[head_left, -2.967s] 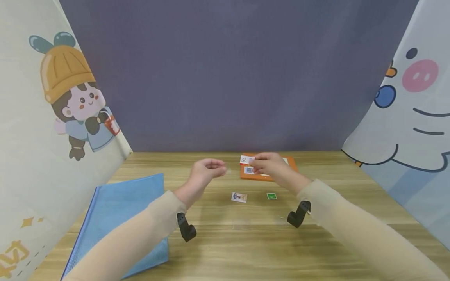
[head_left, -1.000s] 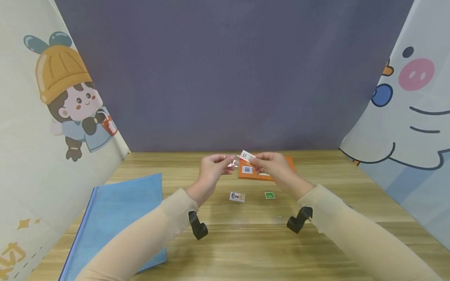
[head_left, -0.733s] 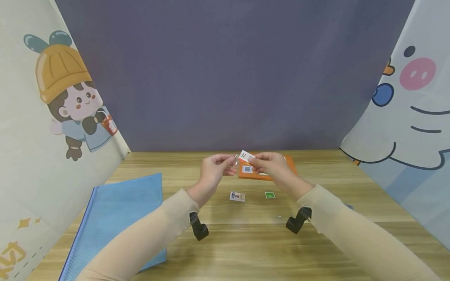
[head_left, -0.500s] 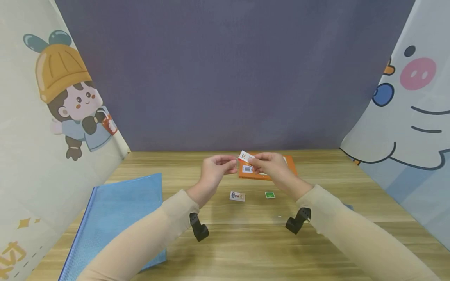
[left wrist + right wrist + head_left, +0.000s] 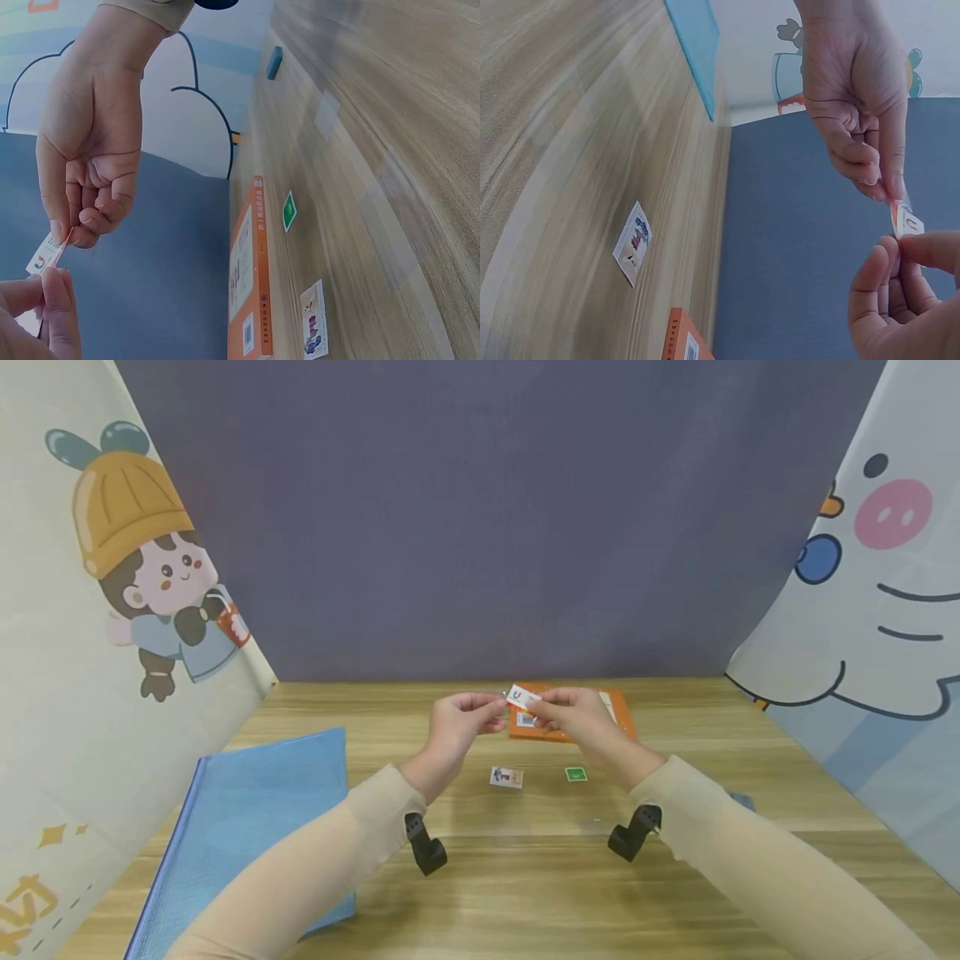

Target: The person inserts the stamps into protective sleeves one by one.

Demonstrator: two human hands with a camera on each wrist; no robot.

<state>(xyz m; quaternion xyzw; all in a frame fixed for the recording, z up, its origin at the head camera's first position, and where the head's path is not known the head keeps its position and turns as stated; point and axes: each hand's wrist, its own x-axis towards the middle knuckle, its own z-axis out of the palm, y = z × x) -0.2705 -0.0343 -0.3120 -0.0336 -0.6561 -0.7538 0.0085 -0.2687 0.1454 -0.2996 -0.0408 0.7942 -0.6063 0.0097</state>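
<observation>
Both hands meet in front of an orange box (image 5: 618,703) at the back of the table. My right hand (image 5: 581,718) pinches a small white card (image 5: 521,695) with a red edge and a U-shaped mark. Close by, my left hand (image 5: 463,718) holds a small clear plastic sleeve (image 5: 907,202) between thumb and fingertips, mostly hidden by them. The card's end is at the left fingertips; whether it is inside the sleeve I cannot tell. On the table below lie a picture stamp (image 5: 507,777) and a green stamp (image 5: 576,774) with a white border.
A blue zip folder (image 5: 262,827) lies on the left of the wooden table (image 5: 525,893). At the right, a small blue-grey block (image 5: 274,63) sits partly behind the right sleeve. Clear pieces (image 5: 326,114) lie flat on the wood. A dark cloth wall (image 5: 495,527) rises behind.
The left hand has moved right with the clear sleeve to the card. The card has tilted and come slightly down and left, against the left fingertips.
</observation>
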